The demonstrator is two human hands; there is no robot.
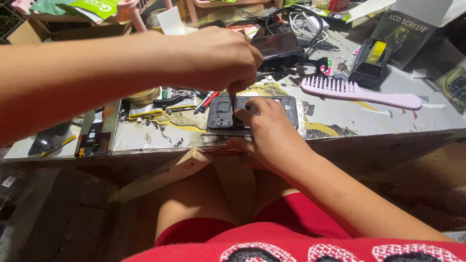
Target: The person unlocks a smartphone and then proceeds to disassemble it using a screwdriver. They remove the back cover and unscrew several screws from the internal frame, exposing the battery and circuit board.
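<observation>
My left hand (221,58) comes in from the left, fingers pinched tight round a thin dark tool (232,101) held nearly upright, its tip down on the opened phone (221,114). My right hand (267,128) lies flat over the right half of that phone, fingers spread and pressing it onto the worktable (388,116), thumb hooked round the near edge; it clasps nothing else. I see the phone lying back-side up at the near edge of the table, middle of the view, its camera cluster showing at the left end.

Just left of the phone lie a red-handled tool (208,101), a pair of dark tweezers (170,101) and a small round tin (144,95). Farther left, dark flat phone parts (94,131) rest on the table's near left corner. To the right, well apart from my hands, lies a pale pink comb (359,92), and beyond it a black tape dispenser (371,60) with a yellow roll. Behind my left hand sits another dark phone (276,46), with black and white cables (303,24) coiled at the far side. A grey carton (412,24) stands at the far right.
</observation>
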